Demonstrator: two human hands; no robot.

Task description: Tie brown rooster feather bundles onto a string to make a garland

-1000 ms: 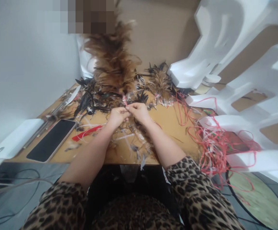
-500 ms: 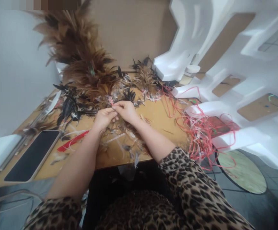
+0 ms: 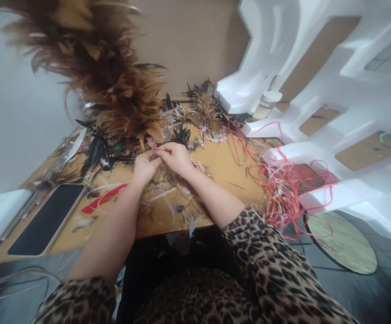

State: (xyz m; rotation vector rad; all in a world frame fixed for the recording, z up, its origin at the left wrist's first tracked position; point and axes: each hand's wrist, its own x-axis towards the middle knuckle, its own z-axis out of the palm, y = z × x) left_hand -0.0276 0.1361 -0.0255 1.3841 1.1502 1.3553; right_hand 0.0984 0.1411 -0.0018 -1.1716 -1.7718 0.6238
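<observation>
A long, thick bundle of brown feathers (image 3: 114, 85) rises from the table toward the upper left, blurred at its far end. At its near end shows a small pinkish-red bound tip (image 3: 152, 143). My left hand (image 3: 146, 165) is closed with its fingertips at this tip. Beside it, my right hand (image 3: 175, 157) pinches at the same spot, thumb and forefinger together, touching the left. Exactly how the tip joins the feathers is hidden by my fingers. Black feathers (image 3: 97, 150) lie left of the hands, and a smaller brown feather bunch (image 3: 204, 110) lies beyond them.
A phone (image 3: 47, 220) and a red strip (image 3: 103, 199) lie on the left of the wooden table (image 3: 232, 157). Tangled red string (image 3: 283, 189) hangs over white foam pieces (image 3: 323, 193) on the right. A lidded jar (image 3: 266, 104) stands behind; feather scraps litter the tabletop.
The big brown feather bundle has swung left and nearer, its lower part lifting off the tabletop. My hands stay together in nearly the same place, still pinched at the tip.
</observation>
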